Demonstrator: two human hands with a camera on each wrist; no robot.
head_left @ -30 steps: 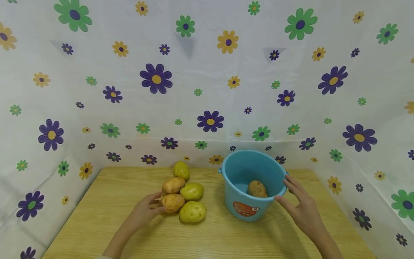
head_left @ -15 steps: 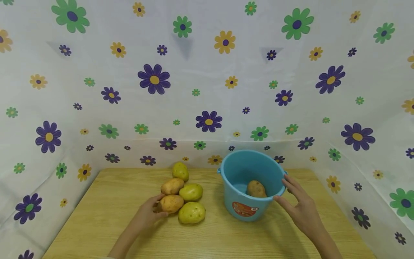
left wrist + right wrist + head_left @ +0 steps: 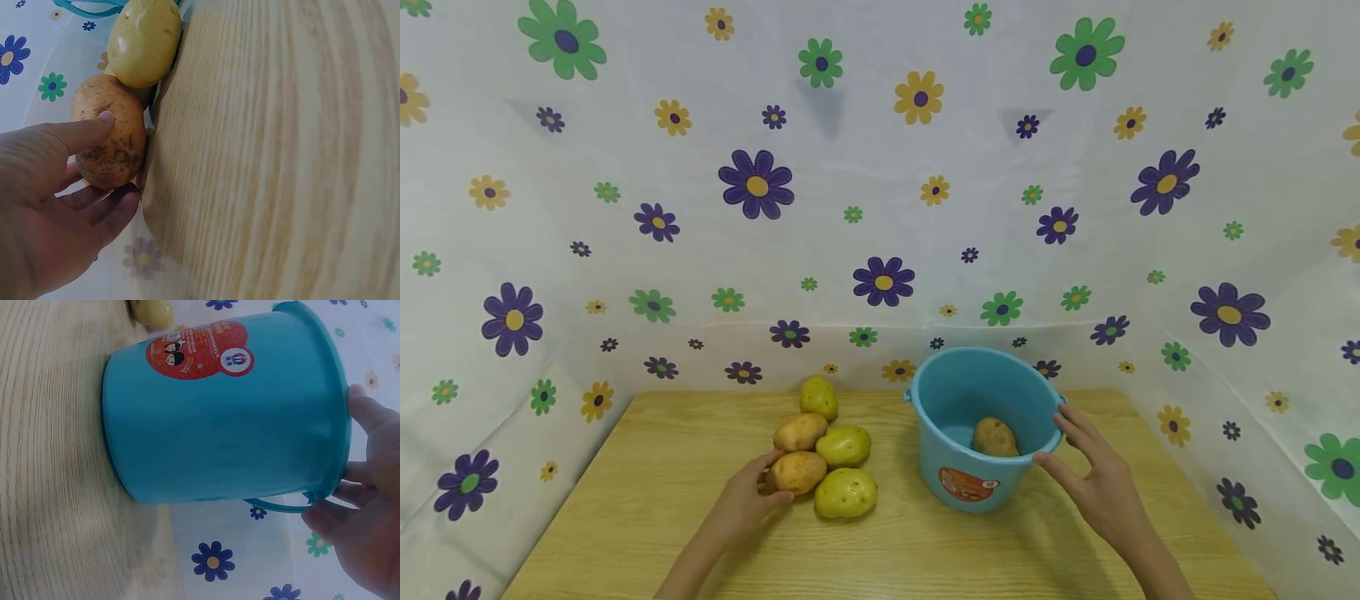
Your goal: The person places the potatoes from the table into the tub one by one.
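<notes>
My left hand point(image 3: 748, 496) grips a brown potato point(image 3: 797, 472) on the table, at the near left of a small group. In the left wrist view its thumb point(image 3: 97, 132) lies across the potato's dirt-specked skin, with the other fingers curled beneath. Beside it are another brown potato point(image 3: 801, 432) and yellow-green potatoes point(image 3: 846, 493). My right hand point(image 3: 1105, 492) holds the rim of a light blue bucket point(image 3: 940, 454) at its right side, thumb and fingers spread along the edge. Inside the bucket lies one brown potato point(image 3: 996, 437).
The wooden table point(image 3: 880, 558) bears the potatoes on the left and the upright bucket on the right. A white flower-patterned sheet point(image 3: 880, 233) rises behind and along both sides. The bucket's handle point(image 3: 275, 505) hangs on its far side in the right wrist view.
My left thumb and fingers have closed around the near brown potato, which still lies among the others. My right hand stays at the bucket's rim. The head view has shifted slightly.
</notes>
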